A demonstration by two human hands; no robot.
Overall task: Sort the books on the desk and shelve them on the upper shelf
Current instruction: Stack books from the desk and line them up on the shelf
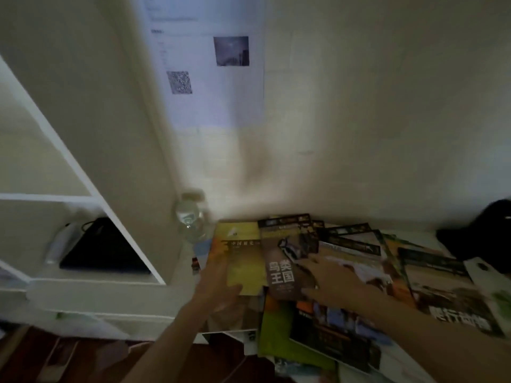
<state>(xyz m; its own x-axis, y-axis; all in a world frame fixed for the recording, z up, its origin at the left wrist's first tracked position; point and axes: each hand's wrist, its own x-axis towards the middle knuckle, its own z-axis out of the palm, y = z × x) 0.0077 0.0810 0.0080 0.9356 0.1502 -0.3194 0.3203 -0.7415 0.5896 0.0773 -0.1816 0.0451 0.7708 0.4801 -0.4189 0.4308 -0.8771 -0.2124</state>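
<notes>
Bottle left of books

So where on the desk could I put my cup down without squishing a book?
Hardly anywhere. Overlapping books crowd the desk from the water bottle to the black bag, and both hands are on them. A thin bare strip shows at the back by the wall, beside the bag. The shelf holds a black case, with a little bare ledge in front.
</notes>
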